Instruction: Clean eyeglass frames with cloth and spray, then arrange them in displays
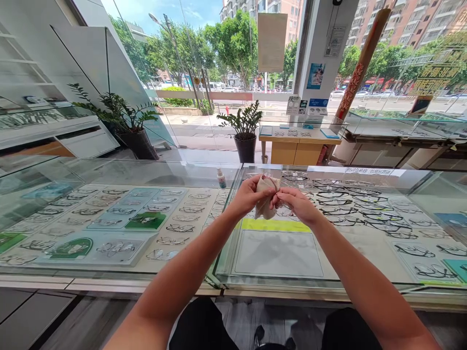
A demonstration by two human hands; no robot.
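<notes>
Above R case (292,295), toward its far edge & nearer the L edge: specs (272,179) up in both hands, w/ cloth (264,211) bunched on them, prob. over 1 lens. L hand (248,194) has thumb + fingers pinched on cloth; reddish rim pokes out on top. R hand (294,201) also drawn together, thumb vs fingertips, pinching specs by the look of it; exact spot hidden, can't confirm. The 2 hands nearly meet, both held up off the glass.

Handling (my est.): specs v. light, thin rim stiff-ish but bendable, lens slick & easy to scratch. Best hold = rim or bridge, close to the pressed lens, so no twist goes thru the hinges. Avoid temples. Cloth soft, limp, ~0 weight; take it btwn thumb & index, 1 fold each side of lens. Light squeeze only.

Around: bottle (221,178) upright on L case (109,286), nr its far R corner, apart from hands. Inside R case: white panel (279,253) nr the near L corner, yellow strip (275,225) just behind, dark frames (337,211) toward R edge.
</notes>
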